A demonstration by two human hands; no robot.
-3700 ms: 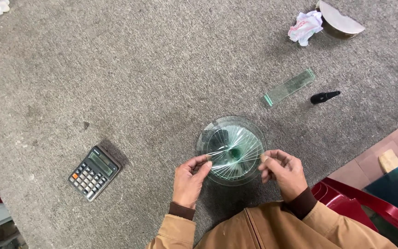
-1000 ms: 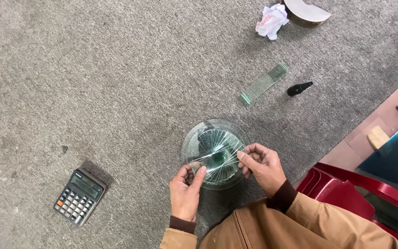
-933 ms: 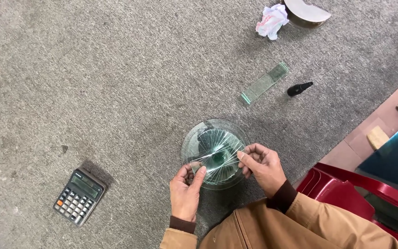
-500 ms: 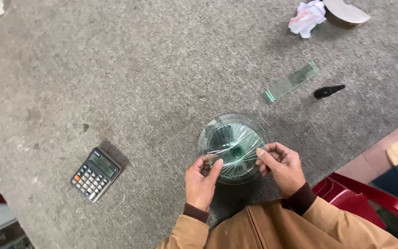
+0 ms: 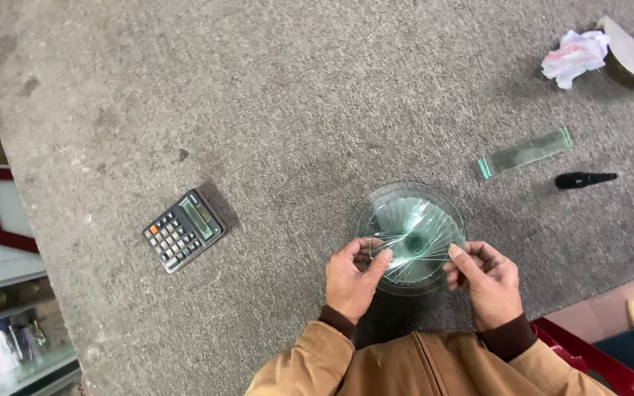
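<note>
A round fan-like stack of thin green-edged glass strips (image 5: 409, 233) lies on the grey carpeted table (image 5: 280, 95). My left hand (image 5: 352, 277) pinches the left end of the top strip. On the other side my right hand (image 5: 483, 280) grips the right end of that same strip. Both hands hold it just above the stack, near the table's front edge. My tan jacket sleeves show at the bottom.
A black calculator (image 5: 183, 229) lies to the left. One single glass strip (image 5: 525, 152) and a small black tool (image 5: 584, 179) rest at the right. A crumpled cloth (image 5: 573, 56) and a curved piece (image 5: 628, 57) sit at the far right corner. A red chair (image 5: 588, 362) stands below right.
The camera view has shifted left and right between frames. My hands stay on the two ends of the top glass strip over the stack; the other things have not moved.
</note>
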